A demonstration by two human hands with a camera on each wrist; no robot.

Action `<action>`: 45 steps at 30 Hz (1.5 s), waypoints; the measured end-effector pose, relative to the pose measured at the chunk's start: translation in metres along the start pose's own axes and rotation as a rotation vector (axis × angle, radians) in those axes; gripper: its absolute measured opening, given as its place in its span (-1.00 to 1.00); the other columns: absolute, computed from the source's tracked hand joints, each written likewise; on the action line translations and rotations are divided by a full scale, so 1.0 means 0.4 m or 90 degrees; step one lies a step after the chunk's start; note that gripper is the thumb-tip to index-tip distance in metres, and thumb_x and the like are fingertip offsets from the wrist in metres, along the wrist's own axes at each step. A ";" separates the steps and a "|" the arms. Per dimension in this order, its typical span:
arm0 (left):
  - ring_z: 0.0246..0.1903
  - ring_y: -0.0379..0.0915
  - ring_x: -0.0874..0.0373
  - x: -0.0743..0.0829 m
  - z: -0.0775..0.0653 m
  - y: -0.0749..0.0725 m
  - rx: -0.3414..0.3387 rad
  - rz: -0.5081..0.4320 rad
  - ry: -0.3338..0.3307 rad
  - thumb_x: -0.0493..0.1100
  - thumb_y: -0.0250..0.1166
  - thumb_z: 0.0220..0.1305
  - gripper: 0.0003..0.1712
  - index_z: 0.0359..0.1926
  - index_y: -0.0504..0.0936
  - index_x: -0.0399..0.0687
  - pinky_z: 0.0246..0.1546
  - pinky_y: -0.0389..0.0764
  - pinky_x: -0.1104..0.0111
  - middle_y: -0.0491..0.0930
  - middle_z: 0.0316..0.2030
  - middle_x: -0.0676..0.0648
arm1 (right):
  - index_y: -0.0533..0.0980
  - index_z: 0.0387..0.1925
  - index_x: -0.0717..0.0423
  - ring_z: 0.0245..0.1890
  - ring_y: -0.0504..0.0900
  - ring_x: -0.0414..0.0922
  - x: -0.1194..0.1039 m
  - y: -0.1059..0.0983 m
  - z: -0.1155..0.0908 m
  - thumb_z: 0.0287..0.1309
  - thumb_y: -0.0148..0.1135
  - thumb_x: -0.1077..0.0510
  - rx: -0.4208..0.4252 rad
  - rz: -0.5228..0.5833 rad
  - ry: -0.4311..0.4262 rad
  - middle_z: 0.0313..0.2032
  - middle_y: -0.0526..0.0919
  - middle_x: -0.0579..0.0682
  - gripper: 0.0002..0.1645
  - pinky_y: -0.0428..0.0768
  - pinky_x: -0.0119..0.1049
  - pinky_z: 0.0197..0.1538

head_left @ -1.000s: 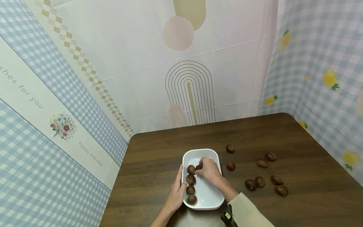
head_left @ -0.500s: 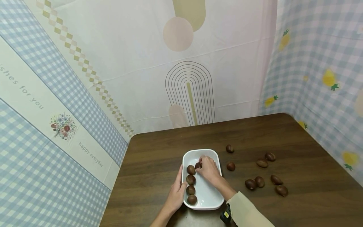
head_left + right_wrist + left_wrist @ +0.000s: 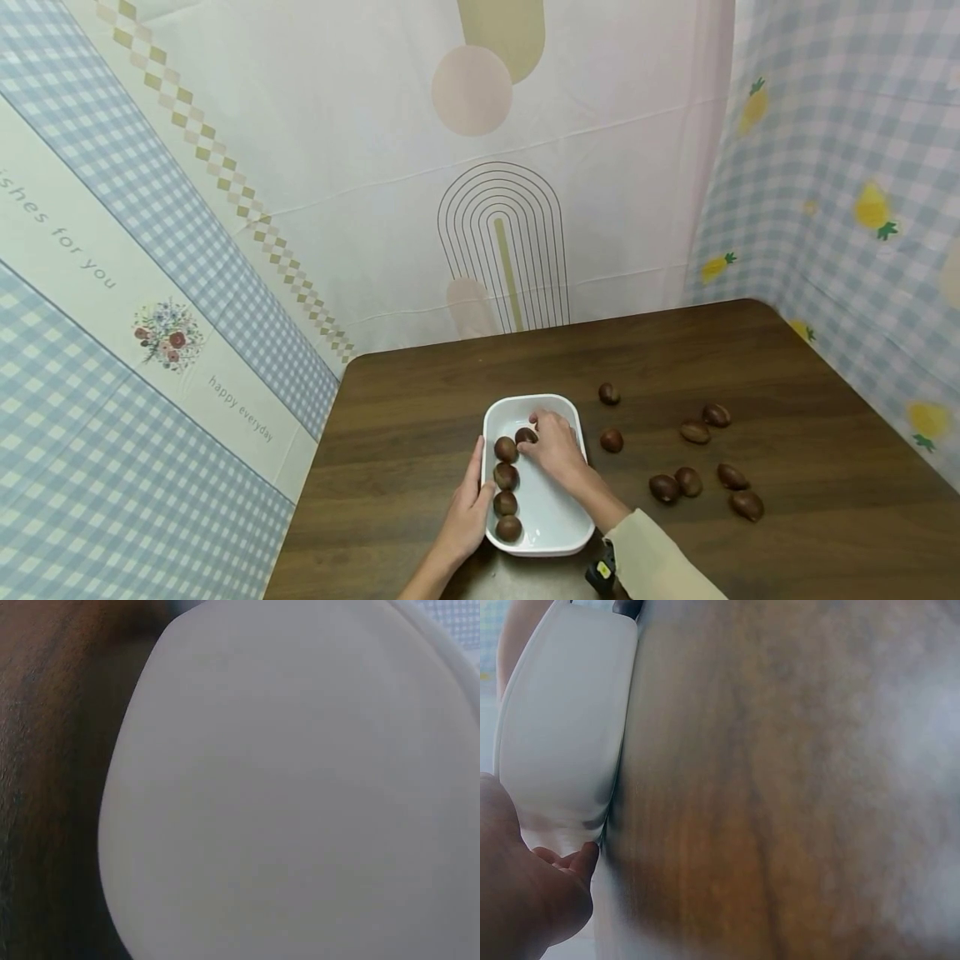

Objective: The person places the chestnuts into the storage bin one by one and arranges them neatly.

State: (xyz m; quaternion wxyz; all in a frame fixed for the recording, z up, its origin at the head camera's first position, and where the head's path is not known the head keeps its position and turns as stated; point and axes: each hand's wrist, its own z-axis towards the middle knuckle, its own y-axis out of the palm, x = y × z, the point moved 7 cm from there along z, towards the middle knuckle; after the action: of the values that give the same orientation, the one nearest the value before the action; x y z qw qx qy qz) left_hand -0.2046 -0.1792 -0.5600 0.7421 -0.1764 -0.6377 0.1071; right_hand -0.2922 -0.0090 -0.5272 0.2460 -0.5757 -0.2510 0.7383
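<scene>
The chestnut (image 3: pixel 526 437), likely light, hard and slippery, suits the narrow side pinch of the right grip (image 3: pixel 557 450); the left grip (image 3: pixel 467 512) holds the dish (image 3: pixel 553 523).

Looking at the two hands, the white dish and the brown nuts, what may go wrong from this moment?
First, the nut at the right hand's fingertips could roll when let go, because it is round and the white dish has a smooth-looking floor.
Second, the right hand works close to the row of four nuts, so it might nudge them out of line.
Third, if the left hand shifts against the side, the dish might slide.
</scene>
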 end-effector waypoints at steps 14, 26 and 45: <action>0.51 0.23 -0.08 0.000 -0.003 -0.002 -0.002 -0.001 0.007 -0.32 0.05 0.60 -0.18 0.73 0.02 0.15 0.50 0.18 0.22 0.24 0.59 -0.17 | 0.60 0.18 0.39 0.08 0.72 0.22 0.028 -0.112 0.036 0.21 0.54 0.30 0.023 0.187 -0.030 0.05 0.74 0.29 -0.47 0.69 0.02 0.14; 0.54 0.16 -0.07 0.001 -0.006 -0.002 -0.007 -0.011 -0.004 -0.32 0.05 0.61 -0.18 0.73 0.01 0.19 0.51 0.11 0.23 0.20 0.61 -0.13 | 0.32 0.57 0.18 0.29 0.52 0.31 0.192 -0.205 0.090 0.32 0.49 0.19 0.058 0.211 -0.030 0.41 0.47 0.35 -0.11 0.50 0.15 0.35; 0.56 0.12 -0.07 0.000 -0.006 0.000 -0.009 -0.023 -0.004 -0.32 0.05 0.60 -0.17 0.73 0.00 0.21 0.48 0.04 0.42 0.18 0.62 -0.13 | 0.47 0.40 0.36 0.35 0.44 0.43 0.317 -0.217 0.093 0.30 0.33 0.41 -0.001 0.040 0.031 0.32 0.50 0.48 -0.36 0.43 0.33 0.34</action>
State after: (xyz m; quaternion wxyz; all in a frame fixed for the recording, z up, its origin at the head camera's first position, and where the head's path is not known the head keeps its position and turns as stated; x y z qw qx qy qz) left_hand -0.2022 -0.1796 -0.5601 0.7407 -0.1694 -0.6439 0.0897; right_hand -0.3494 0.1357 -0.5547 0.2283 -0.6015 -0.2272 0.7310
